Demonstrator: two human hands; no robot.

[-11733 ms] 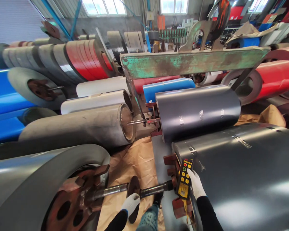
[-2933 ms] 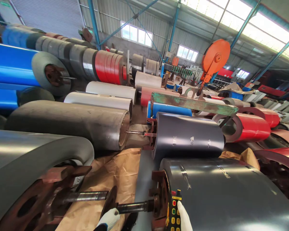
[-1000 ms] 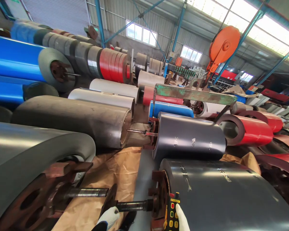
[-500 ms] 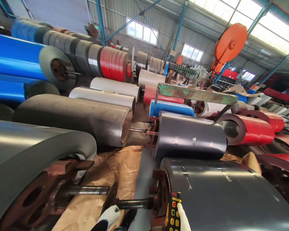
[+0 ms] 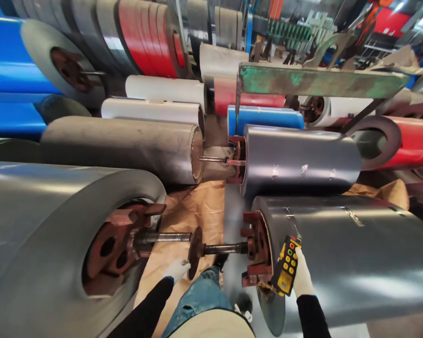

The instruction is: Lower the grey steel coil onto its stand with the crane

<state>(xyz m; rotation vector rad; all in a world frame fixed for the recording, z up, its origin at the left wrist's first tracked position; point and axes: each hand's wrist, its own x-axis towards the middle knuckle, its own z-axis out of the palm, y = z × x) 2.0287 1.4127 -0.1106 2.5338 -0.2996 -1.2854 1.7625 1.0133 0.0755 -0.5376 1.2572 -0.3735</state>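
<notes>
My right hand (image 5: 303, 277), in a white glove, is closed around a black and yellow crane remote control (image 5: 287, 267), its red, green and yellow buttons facing up. The remote is in front of the left end of a dark grey coil (image 5: 352, 249). A rusty red expanding hub (image 5: 259, 249) sits in that coil's core, and a shaft (image 5: 225, 249) runs left from it to a round metal disc (image 5: 195, 253). At the disc's left rim, my gloved left hand (image 5: 176, 270) is closed with its fingertips on the edge; part of the grip is hidden.
A large grey coil (image 5: 74, 225) with a hub and shaft lies at left. Brown paper (image 5: 211, 206) covers the floor between coils. Farther back, a green lifting beam (image 5: 320, 82) hangs over another dark coil (image 5: 299, 162). Blue, red and white coils crowd the background.
The view has tilted down, so my arms and legs now show. The remote in my right hand appears higher and farther right. My left hand stays at the disc's rim.
</notes>
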